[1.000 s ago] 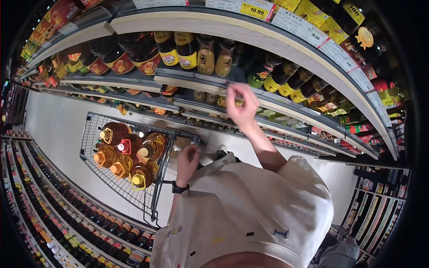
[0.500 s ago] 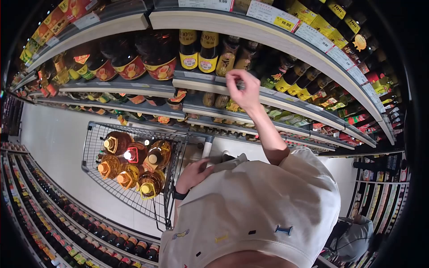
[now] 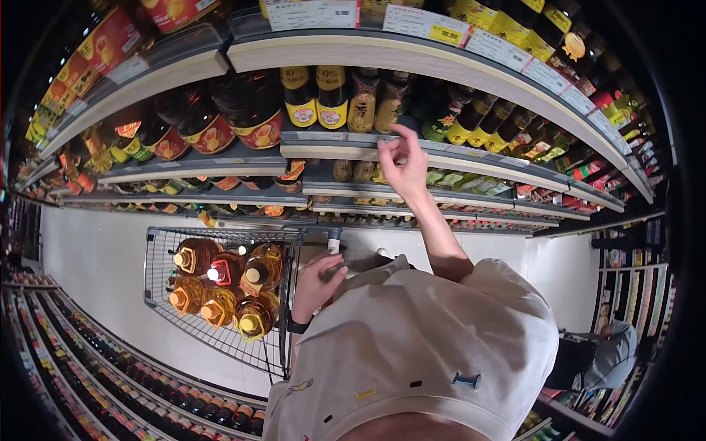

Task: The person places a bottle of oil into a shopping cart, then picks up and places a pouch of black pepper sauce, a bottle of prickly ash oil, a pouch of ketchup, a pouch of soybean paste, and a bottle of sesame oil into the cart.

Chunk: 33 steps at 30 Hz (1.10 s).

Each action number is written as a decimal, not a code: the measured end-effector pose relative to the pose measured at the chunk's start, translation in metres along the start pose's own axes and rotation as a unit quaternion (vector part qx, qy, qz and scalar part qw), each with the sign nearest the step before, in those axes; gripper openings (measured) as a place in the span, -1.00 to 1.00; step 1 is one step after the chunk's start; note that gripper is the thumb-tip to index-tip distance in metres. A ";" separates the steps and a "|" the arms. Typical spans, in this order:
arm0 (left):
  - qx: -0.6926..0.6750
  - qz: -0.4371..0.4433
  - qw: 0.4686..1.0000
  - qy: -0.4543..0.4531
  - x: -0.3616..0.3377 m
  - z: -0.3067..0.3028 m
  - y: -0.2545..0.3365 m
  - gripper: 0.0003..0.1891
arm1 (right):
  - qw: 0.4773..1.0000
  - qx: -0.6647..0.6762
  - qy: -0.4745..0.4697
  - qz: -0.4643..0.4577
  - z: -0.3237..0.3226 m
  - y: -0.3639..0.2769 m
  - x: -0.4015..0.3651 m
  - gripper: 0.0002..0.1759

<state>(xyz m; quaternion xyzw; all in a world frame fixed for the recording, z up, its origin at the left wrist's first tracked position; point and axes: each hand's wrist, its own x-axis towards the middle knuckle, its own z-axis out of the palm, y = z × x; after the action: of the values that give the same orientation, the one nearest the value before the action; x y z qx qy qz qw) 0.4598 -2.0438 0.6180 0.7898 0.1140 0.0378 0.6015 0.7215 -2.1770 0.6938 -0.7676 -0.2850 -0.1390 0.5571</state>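
My right hand is raised in front of the shelf edge, its fingers loosely curled with a gap between thumb and forefinger. It holds nothing. Just beyond it stand gold-labelled bottles and dark bottles with yellow labels. Low on the left, my left hand is closed at the handle of a shopping cart; part of the handle is hidden under it. Inside the cart are several large jugs of amber oil, one of them with a red collar.
Large dark jugs with red labels fill the shelf to the left. Price tags line the upper shelf edge. Another shelf of bottles runs behind the cart. At the lower right is a person in grey.
My right hand has shifted slightly right and down relative to the bottles, its fingers still curled. My left hand appears a little higher by the cart handle.
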 end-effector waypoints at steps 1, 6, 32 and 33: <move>0.004 0.003 1.000 -0.010 0.005 -0.004 0.001 -0.65 | 0.998 0.021 0.055 0.010 -0.004 -0.001 -0.003 -0.66; -0.061 0.118 0.984 0.121 0.075 -0.060 0.040 -0.62 | 0.994 -0.008 0.103 0.045 -0.032 0.019 -0.026 -0.61; 0.002 0.325 0.897 0.299 0.321 -0.084 0.107 -0.62 | 0.974 -0.018 0.143 0.177 -0.103 0.084 -0.087 -0.68; 0.008 0.330 0.889 0.317 0.321 -0.080 0.105 -0.63 | 0.974 -0.005 0.153 0.167 -0.101 0.068 -0.074 -0.67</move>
<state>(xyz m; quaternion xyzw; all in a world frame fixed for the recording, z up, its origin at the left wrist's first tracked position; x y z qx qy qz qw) 0.7701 -1.9221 0.7157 0.7325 0.0318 0.4819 0.4798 0.7126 -2.3070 0.6361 -0.7769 -0.0627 -0.1614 0.6054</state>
